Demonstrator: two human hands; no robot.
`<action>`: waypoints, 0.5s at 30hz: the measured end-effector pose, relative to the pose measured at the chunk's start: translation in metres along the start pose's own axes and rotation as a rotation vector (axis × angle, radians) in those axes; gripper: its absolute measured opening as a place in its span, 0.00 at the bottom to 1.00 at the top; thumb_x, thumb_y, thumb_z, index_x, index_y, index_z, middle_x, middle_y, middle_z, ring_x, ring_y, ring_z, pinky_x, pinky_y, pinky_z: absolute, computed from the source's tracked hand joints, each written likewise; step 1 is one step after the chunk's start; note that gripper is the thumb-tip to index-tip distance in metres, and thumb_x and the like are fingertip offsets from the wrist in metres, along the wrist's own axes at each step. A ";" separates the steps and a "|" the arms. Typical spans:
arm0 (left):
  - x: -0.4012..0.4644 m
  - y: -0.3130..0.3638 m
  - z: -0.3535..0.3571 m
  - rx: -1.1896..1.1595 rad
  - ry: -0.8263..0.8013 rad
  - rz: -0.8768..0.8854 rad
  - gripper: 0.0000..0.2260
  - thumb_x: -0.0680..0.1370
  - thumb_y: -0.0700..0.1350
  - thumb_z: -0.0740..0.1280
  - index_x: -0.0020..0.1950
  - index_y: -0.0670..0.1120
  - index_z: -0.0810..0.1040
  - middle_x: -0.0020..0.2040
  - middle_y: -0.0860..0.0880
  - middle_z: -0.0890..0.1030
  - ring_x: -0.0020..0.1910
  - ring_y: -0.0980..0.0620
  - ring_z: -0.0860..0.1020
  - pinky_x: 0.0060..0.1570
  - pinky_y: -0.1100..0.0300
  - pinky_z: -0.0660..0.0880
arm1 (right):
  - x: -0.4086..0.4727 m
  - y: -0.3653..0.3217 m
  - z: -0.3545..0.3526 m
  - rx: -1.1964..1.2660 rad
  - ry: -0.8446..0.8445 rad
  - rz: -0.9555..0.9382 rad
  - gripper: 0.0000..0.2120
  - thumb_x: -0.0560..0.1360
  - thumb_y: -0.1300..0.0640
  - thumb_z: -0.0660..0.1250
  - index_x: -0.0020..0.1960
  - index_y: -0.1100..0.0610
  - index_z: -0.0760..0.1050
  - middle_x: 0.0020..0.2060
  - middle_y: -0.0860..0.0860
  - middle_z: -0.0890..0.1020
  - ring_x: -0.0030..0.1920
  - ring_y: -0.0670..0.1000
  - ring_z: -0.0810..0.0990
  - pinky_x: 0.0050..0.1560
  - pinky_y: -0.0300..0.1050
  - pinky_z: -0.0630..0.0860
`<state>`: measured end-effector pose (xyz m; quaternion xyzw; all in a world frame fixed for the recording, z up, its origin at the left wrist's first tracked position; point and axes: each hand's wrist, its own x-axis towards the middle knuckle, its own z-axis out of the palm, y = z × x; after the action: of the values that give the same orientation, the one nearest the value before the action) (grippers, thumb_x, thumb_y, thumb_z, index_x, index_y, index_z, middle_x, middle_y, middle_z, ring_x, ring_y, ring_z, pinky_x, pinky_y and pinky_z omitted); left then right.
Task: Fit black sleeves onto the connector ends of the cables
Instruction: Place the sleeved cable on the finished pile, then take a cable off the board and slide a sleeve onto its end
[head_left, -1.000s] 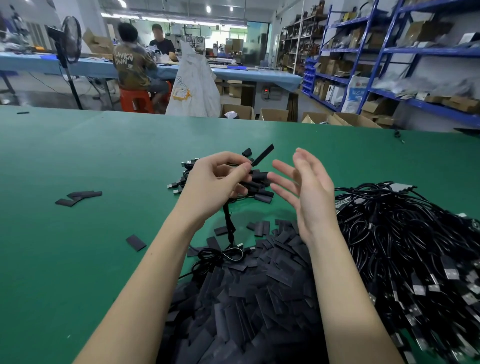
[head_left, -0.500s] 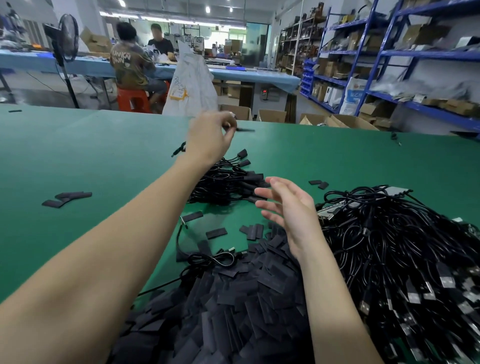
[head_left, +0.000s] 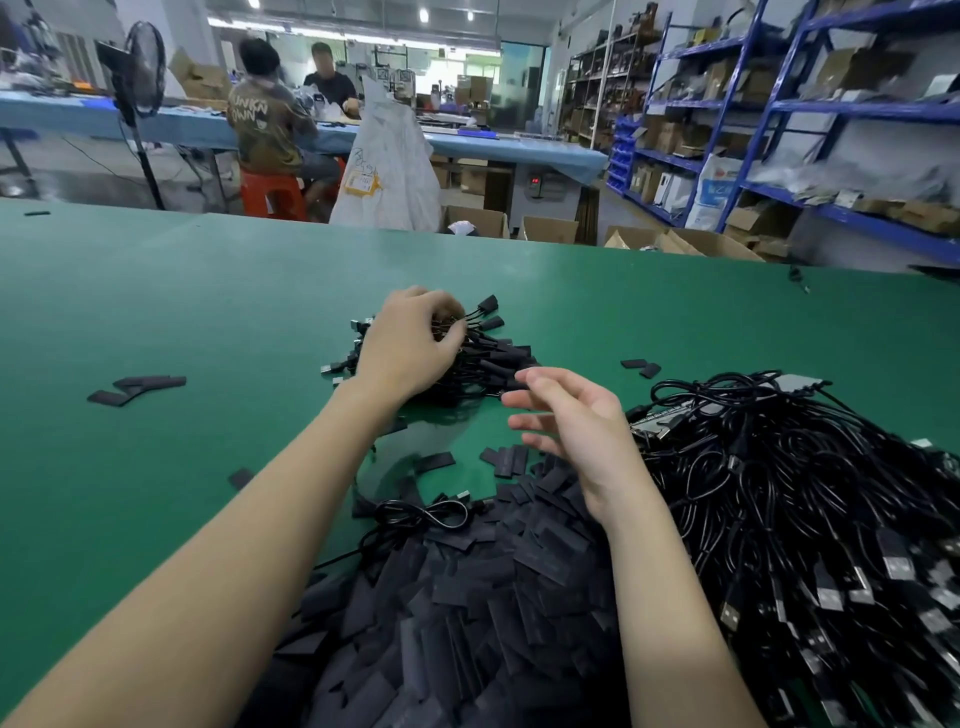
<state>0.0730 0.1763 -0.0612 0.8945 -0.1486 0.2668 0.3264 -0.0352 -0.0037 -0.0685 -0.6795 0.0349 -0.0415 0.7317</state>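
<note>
My left hand (head_left: 410, 343) lies on a small heap of sleeved cables (head_left: 501, 358) at the middle of the green table (head_left: 182, 291). Its fingers curl round cable ends whose black-sleeved connectors stick out to the right. My right hand (head_left: 576, 431) hovers with straight fingers and holds nothing, just behind a big pile of flat black sleeves (head_left: 467, 597) in front of me. A large tangle of bare-connector black cables (head_left: 779, 493) fills the right side. One coiled cable (head_left: 426, 514) rests at the sleeve pile's far edge.
Loose sleeves lie at the left (head_left: 135, 387) and to the right of the small heap (head_left: 641, 366). Beyond the table's far edge stand cardboard boxes (head_left: 545, 228), a white sack (head_left: 387, 171), a fan (head_left: 137, 78), blue shelving (head_left: 779, 114), and two seated people.
My left hand rose forward with a cable, then dropped onto the small heap of sleeved cables. My right hand sank from chest height toward the sleeve pile and stayed open.
</note>
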 end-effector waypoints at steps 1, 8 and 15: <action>-0.008 -0.003 -0.009 -0.017 -0.043 -0.040 0.05 0.78 0.47 0.68 0.50 0.53 0.83 0.44 0.56 0.81 0.46 0.55 0.77 0.50 0.56 0.74 | 0.000 -0.001 -0.001 -0.021 0.002 -0.009 0.07 0.82 0.55 0.66 0.54 0.55 0.82 0.42 0.49 0.88 0.37 0.45 0.84 0.39 0.37 0.81; -0.060 -0.027 -0.031 0.269 -0.475 -0.361 0.08 0.77 0.46 0.68 0.56 0.52 0.80 0.51 0.49 0.81 0.52 0.48 0.78 0.55 0.52 0.77 | -0.002 0.000 0.000 -0.153 -0.048 0.000 0.07 0.81 0.53 0.67 0.53 0.54 0.82 0.43 0.48 0.88 0.39 0.45 0.85 0.38 0.36 0.79; -0.059 -0.031 -0.030 0.324 -0.376 -0.467 0.12 0.77 0.43 0.69 0.60 0.47 0.77 0.67 0.39 0.70 0.67 0.40 0.69 0.62 0.48 0.72 | -0.001 0.003 0.004 -0.231 -0.120 -0.007 0.06 0.81 0.54 0.68 0.52 0.54 0.82 0.41 0.49 0.88 0.38 0.46 0.84 0.38 0.36 0.80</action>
<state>0.0272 0.2243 -0.0916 0.9782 0.0469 0.0354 0.1993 -0.0359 0.0003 -0.0708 -0.7604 -0.0067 0.0010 0.6494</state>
